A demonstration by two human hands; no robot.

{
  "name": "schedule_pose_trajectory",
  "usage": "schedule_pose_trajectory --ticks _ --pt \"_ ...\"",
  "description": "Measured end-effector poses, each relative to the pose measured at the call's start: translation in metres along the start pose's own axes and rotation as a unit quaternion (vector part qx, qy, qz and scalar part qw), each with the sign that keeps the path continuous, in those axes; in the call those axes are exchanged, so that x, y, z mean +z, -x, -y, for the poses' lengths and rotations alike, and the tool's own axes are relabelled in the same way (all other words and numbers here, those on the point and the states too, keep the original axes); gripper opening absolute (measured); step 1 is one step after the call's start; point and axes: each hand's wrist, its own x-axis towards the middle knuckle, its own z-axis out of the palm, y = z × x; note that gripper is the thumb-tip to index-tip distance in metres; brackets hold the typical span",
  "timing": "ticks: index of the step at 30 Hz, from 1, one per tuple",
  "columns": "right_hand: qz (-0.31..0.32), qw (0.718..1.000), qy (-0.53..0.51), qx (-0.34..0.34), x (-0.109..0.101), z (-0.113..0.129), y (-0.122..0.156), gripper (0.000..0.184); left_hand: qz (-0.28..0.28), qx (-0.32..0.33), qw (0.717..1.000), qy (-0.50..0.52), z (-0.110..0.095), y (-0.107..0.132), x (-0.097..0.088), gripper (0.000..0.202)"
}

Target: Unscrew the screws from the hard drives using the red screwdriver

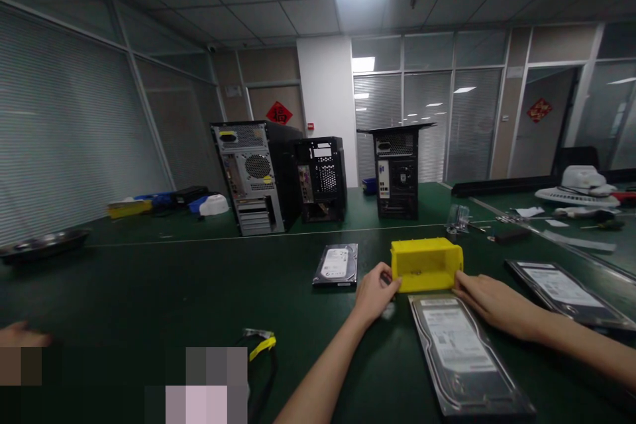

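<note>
A small yellow plastic bin [427, 280] stands tilted toward me on the green table, its open side facing me. My left hand [373, 293] is closed on its lower left edge, thumb at the corner. On the opposite side, my right hand [489, 303] pinches the lower right edge. Right in front of the bin lies a large hard drive [460, 351], label up. Another hard drive [336, 265] rests to the left of my left hand. Beyond my right forearm is a third hard drive [566, 295]. A few small bits inside the bin are too small to name.
Computer cases [258, 179] stand upright at the back, with another case [397, 175] behind the bin. A cable with a yellow connector [262, 346] lies at front left. Another person's hand [24, 334] shows at the left edge. A screwdriver [603, 217] lies far right.
</note>
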Motion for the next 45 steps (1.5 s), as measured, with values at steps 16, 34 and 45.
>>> schedule_pose_trajectory --ticks 16,34,45 --pt "0.052 0.990 -0.130 0.018 -0.014 -0.007 0.000 0.031 -0.005 -0.001 1.000 0.001 0.001 -0.001 0.001 0.019" --pt "0.066 0.977 -0.204 -0.010 -0.024 -0.005 0.003 0.026 -0.002 0.004 1.000 0.016 0.002 -0.001 0.001 0.023" --pt "0.023 0.988 -0.152 -0.001 -0.020 -0.007 0.002 0.029 -0.003 0.005 0.999 0.054 0.005 -0.002 0.004 0.043"
